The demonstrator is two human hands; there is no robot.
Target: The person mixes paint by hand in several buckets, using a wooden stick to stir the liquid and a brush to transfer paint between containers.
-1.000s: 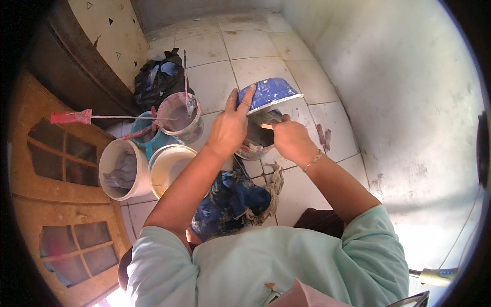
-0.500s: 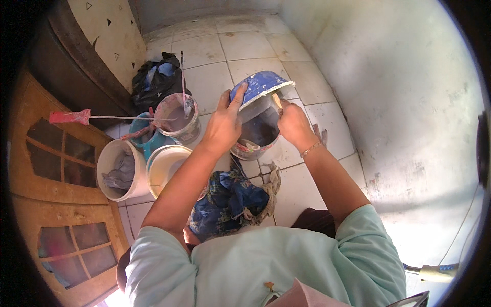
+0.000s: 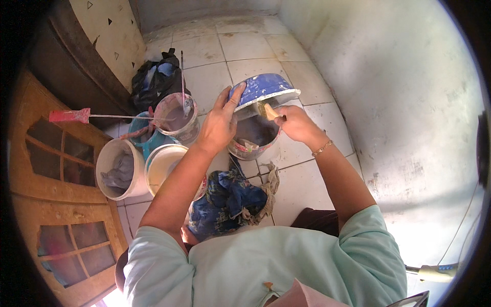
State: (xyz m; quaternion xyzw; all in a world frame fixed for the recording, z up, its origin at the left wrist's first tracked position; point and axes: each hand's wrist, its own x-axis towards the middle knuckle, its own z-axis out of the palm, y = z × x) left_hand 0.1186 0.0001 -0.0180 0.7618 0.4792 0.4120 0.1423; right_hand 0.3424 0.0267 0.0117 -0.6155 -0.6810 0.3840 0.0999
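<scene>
Near 4 buckets (image 3: 140, 181) and a bag (image 3: 145, 88), left hand (image 3: 218, 126) grips blue basin (image 3: 263, 88); right hand (image 3: 300, 124) clasps wooden handle (image 3: 270, 112).

A white-speckled blue bowl (image 3: 263, 88) and a tan tool (image 3: 269, 112) stand out against a white floor (image 3: 250, 46) gridded in dark lines, with turquoise bucket (image 3: 154, 145), white bucket (image 3: 141, 176) and black bag (image 3: 151, 84) toward its left edge and a cloth (image 3: 225, 197) patterned over dark blue.

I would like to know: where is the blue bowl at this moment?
In the head view, the blue bowl is in the upper middle, held tilted by the left hand above the round bucket, with the right hand just below its rim.
</scene>
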